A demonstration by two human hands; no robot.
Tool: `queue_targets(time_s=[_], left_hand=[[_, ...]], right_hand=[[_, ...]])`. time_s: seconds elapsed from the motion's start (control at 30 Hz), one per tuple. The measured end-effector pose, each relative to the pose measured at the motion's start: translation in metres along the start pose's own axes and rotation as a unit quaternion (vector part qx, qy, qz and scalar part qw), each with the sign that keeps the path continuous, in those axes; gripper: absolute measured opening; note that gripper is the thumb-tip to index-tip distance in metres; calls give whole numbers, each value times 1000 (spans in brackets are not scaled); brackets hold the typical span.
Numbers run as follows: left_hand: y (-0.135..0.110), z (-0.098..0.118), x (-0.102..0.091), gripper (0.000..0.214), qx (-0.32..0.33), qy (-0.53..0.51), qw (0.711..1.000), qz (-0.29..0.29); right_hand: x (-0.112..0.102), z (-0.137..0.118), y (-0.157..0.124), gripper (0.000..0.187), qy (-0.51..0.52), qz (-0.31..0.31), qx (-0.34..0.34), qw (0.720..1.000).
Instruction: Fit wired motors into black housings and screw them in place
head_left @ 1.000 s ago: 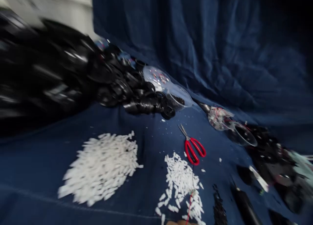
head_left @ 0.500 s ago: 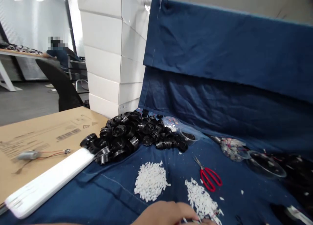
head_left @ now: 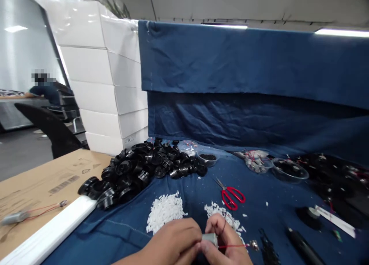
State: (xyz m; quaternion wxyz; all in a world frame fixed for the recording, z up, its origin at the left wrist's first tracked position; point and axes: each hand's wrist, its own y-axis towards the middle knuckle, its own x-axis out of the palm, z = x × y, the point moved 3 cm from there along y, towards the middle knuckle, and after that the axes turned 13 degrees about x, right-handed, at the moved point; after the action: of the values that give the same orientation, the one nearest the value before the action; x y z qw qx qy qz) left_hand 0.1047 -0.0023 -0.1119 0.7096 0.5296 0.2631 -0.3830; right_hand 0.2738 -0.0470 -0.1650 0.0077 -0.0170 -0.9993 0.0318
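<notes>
At the bottom middle, my left hand [head_left: 170,244] and my right hand [head_left: 223,242] meet over the blue cloth [head_left: 184,188]. Together they pinch a small silver motor [head_left: 209,239] with thin red wires [head_left: 233,246] trailing to the right. Both hands have their fingers closed on it. Two piles of small white pieces lie just beyond them, the left pile [head_left: 165,210] and the right pile [head_left: 220,213]. Red-handled scissors [head_left: 231,194] lie past the right pile.
A heap of black plastic rings [head_left: 138,169] sits at the back left. Clear cups [head_left: 290,169] and dark parts fill the right side. A white strip [head_left: 49,230], another motor [head_left: 14,217] on cardboard [head_left: 43,180], stacked white boxes [head_left: 106,84], and a seated person [head_left: 46,90] are at left.
The view has lifted up from the cloth and steadied. My hands have risen into view, and both now hold the small motor with its red wires.
</notes>
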Motion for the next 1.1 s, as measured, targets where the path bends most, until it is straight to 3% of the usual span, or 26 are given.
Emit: queue_targets(time_s=[0.07,0.13,0.3,0.4,0.5,0.6,0.73,0.8,0.9,1.0,1.1], left_hand=[[7,-3,-17,24,6,17,1000,-20],[17,-20,-41,23,11,50,998,-33],[45,-108,-115,28,-99,153,983,-11],[48,-144,-134,29,-158,161,973,-38],[49,-151,-136,28,-187,147,971,-37],[58,-135,-136,25,-196,116,974,6],[74,-91,-117,28,-224,29,965,131],[75,-66,-88,38,-254,-48,945,200],[71,-33,-29,48,-287,-193,896,277],[62,-16,14,47,-305,-289,849,321],[54,-15,28,51,-315,-339,820,337]], right_hand=[[2,-5,0,69,81,-11,29,996],[1,-11,1,66,109,5,34,993],[-12,-23,8,65,179,42,33,982],[-19,-31,10,69,210,51,20,976],[-23,-41,8,69,235,57,5,970],[-26,-50,5,68,251,53,-4,966],[-29,-59,1,67,265,58,-15,962],[-29,-60,0,66,267,66,-16,961],[-29,-59,-1,62,262,71,-9,962],[-29,-55,0,56,258,70,6,964],[-32,-51,3,51,264,70,23,962]])
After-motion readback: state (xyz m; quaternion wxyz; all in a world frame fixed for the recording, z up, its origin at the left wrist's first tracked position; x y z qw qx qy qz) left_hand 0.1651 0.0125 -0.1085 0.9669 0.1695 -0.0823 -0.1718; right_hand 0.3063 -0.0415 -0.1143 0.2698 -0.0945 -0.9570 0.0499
